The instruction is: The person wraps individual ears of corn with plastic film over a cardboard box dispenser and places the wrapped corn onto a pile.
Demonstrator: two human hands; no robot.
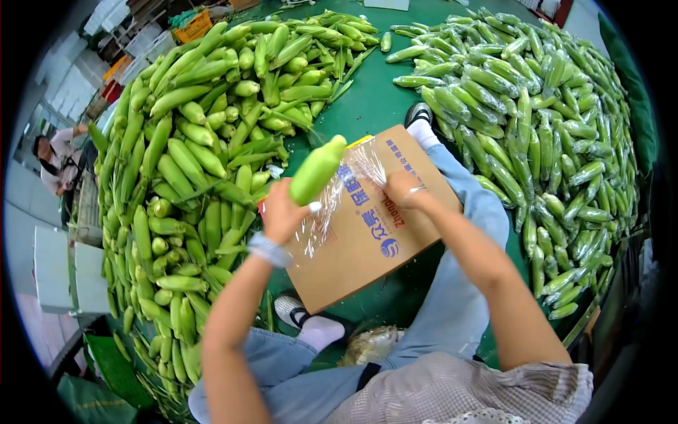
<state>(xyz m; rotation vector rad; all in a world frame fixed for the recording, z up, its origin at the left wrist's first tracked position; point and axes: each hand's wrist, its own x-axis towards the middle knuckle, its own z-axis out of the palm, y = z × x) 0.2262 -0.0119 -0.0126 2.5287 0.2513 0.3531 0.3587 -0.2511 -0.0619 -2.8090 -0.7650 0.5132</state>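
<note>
My left hand (283, 209) is closed around the lower end of a green-husked ear of corn (319, 170), held tilted above a cardboard box (339, 273). A sheet of clear plastic film (326, 212) lies across the box's top, wrinkled and shiny. At the right part of the film, my right hand (401, 186) has its fingers bent at the film's gathered edge, which they seem to pinch. The box bears printed writing and rests between my legs.
A large heap of unwrapped corn (185, 159) rises at the left. On the right lies a heap of film-wrapped corn (551, 143). Green floor (365, 100) shows between them. White foam boxes (69, 275) stand at the far left, and a person (61, 159) is beyond the heap.
</note>
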